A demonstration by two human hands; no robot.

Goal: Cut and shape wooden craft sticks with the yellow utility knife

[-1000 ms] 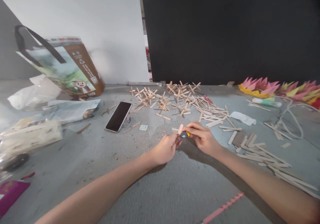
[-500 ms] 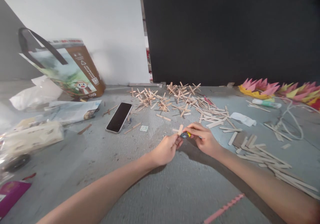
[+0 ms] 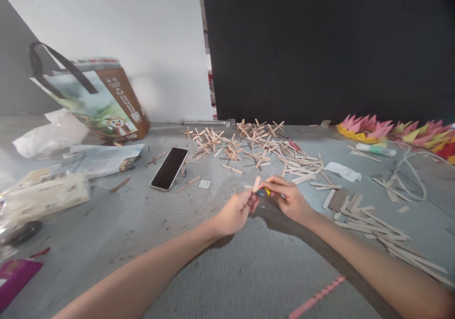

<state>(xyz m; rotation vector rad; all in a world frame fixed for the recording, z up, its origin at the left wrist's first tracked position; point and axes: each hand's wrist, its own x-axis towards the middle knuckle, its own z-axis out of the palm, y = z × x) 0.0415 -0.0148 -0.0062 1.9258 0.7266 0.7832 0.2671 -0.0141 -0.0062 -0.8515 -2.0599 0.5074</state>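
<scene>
I see my left hand [image 3: 234, 214] pinching a flat, pale wooden stick [image 3: 256, 183] over the grey tabletop [image 3: 199, 281]. Right hand [image 3: 289, 201] pinches a small dark-and-yellow object [image 3: 263, 192] just beside it; crossed wooden sticks [image 3: 232, 152] lie beyond.

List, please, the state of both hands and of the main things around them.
Left hand: closed, pinching a flat pale wooden stick.
Right hand: closed on a small yellow-and-dark object.
White-edged rectangular phone: lying face up, unlit.
Brown-and-green printed carrier bag: standing, handle raised.
White-and-green cylindrical tube: lying on its side.
Pale crossed wooden sticks: heaped loosely.
</scene>
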